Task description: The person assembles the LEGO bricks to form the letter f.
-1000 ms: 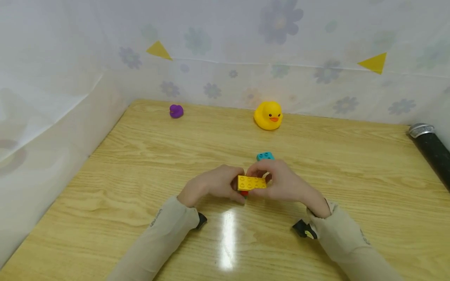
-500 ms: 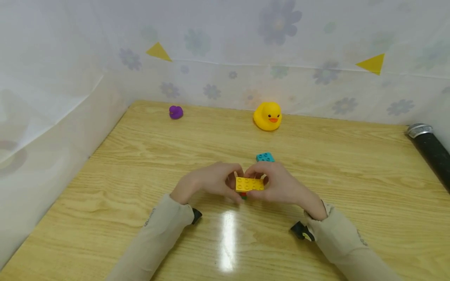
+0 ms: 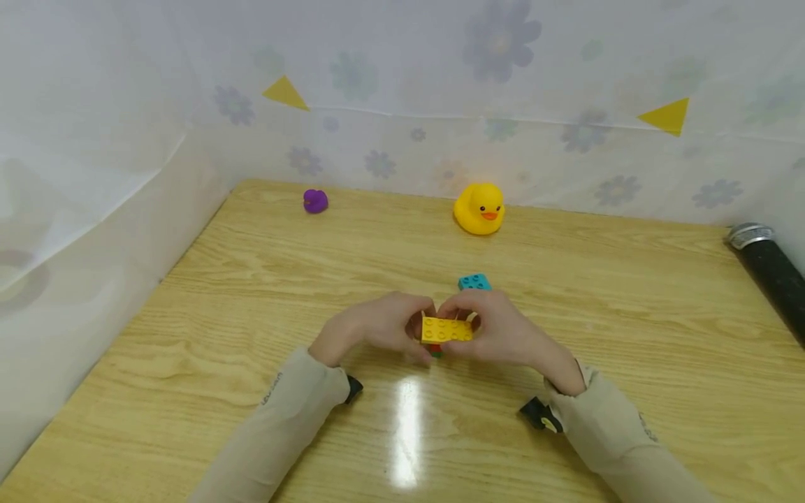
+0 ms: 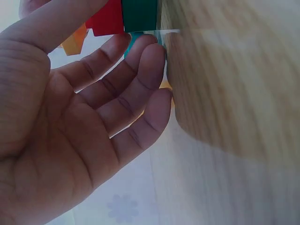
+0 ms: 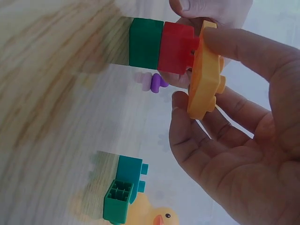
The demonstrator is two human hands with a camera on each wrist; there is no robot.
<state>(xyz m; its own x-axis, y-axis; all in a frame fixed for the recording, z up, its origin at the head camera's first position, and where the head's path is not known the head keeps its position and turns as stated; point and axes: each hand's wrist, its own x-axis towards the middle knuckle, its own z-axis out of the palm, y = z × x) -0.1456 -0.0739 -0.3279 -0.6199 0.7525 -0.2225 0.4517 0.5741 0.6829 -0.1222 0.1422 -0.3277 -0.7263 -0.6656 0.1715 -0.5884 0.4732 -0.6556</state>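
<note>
In the head view my right hand [image 3: 499,327] pinches a long yellow toy brick [image 3: 446,330] between thumb and fingers. It sits right at the studs of a red brick [image 5: 178,48], slightly tilted, with some red studs showing below it. That red brick is stacked on a green brick [image 5: 146,43] standing on the table. My left hand [image 3: 391,321] curves round this stack, fingers on the far side and thumb on the near side. Its curled fingers [image 4: 133,77] lie close to the red and green bricks. From above, the yellow brick and hands hide most of the stack.
Beyond my right hand lies a teal brick [image 3: 474,281], with another green brick [image 5: 117,201] beside it, hollow side showing. A yellow rubber duck [image 3: 480,209] and a small purple duck [image 3: 315,201] stand at the wooden table's [image 3: 251,258] back. A microphone [image 3: 767,272] lies at the right edge.
Both hands and the yellow brick have shifted slightly left and toward me since a second ago. Over the last half second they barely move.
</note>
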